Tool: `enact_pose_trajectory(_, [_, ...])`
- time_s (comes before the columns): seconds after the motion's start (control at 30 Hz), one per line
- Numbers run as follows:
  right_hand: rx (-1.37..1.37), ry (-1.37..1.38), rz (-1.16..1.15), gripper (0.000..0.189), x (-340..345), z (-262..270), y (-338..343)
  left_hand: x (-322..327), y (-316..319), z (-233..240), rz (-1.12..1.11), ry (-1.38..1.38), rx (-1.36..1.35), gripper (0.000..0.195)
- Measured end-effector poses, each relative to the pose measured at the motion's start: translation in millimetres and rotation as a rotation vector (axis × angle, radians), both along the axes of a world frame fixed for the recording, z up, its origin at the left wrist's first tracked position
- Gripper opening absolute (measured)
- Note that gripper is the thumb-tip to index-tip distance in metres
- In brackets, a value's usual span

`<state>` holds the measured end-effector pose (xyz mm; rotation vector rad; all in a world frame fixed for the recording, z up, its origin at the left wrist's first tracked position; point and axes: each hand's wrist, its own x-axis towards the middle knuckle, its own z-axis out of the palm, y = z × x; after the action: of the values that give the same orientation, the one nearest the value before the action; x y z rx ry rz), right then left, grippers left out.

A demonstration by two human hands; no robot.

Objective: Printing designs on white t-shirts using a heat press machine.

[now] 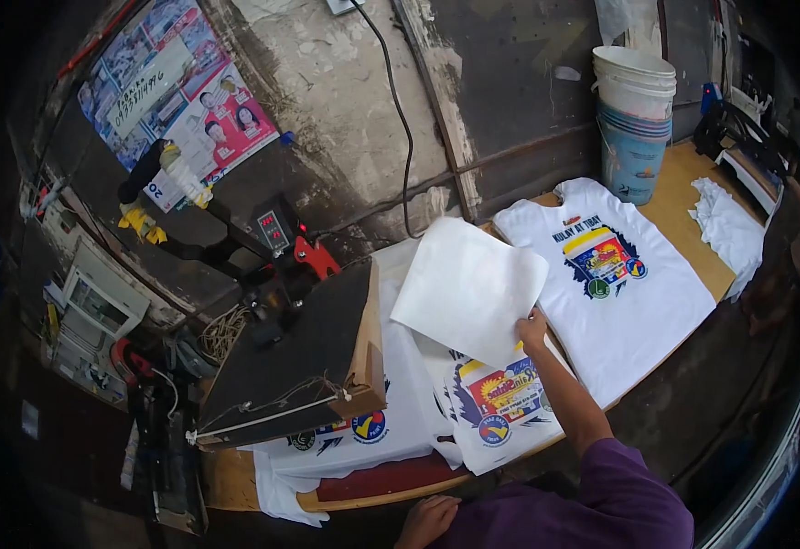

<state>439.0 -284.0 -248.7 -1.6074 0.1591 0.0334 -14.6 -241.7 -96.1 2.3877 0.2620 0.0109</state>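
Observation:
My right hand [531, 328] grips the lower right edge of a blank white sheet [472, 285], which is lifted and slightly curled. Under it lies a stack of printed transfer sheets [503, 446] with a mirrored colour design. My left hand [433, 515] rests near the table's front edge with its fingers curled; whether it holds anything I cannot tell. Left of the sheets, the raised dark platen [297, 343] of a heat press hangs over a white T-shirt [400, 439], covering part of its print. To the right lies a stack of printed white T-shirts [640, 302].
Stacked plastic buckets [636, 130] stand at the back right of the wooden table [688, 219]. A crumpled white cloth [732, 223] lies at its right end. The press's lit control box [273, 230] and wrapped handle [183, 175] stand at the left, by a wall with a hanging black cable [400, 103].

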Motion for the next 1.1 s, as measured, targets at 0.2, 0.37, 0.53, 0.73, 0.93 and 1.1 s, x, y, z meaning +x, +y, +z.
enact_pose_trajectory(0.2, [-0.236, -0.037, -0.023, 0.016, 16, -4, -5, 12, 3, 6, 0.117, 0.018, -0.022, 0.019])
enact_pose_trajectory(0.37, [-0.237, -0.163, -0.104, 0.013, 27, 7, 22, 8, -5, 8, 0.142, 0.096, -0.049, 0.021])
enact_pose_trajectory(0.53, [-0.172, 0.034, -0.057, 0.014, 27, 9, 98, 5, -11, 3, 0.126, 0.104, -0.040, 0.023])
enact_pose_trajectory(0.73, [0.228, 0.375, -0.102, 0.024, -28, 8, 197, -8, -19, 10, 0.286, -0.048, -0.067, 0.018])
enact_pose_trajectory(0.93, [0.119, 0.265, -0.234, 0.027, -44, -33, 229, -43, -20, 0, 0.354, -0.037, -0.069, 0.018])
enact_pose_trajectory(1.1, [0.455, 0.701, 0.320, 0.038, -65, 18, 226, -76, -4, 5, 0.515, 0.183, -0.244, 0.023])
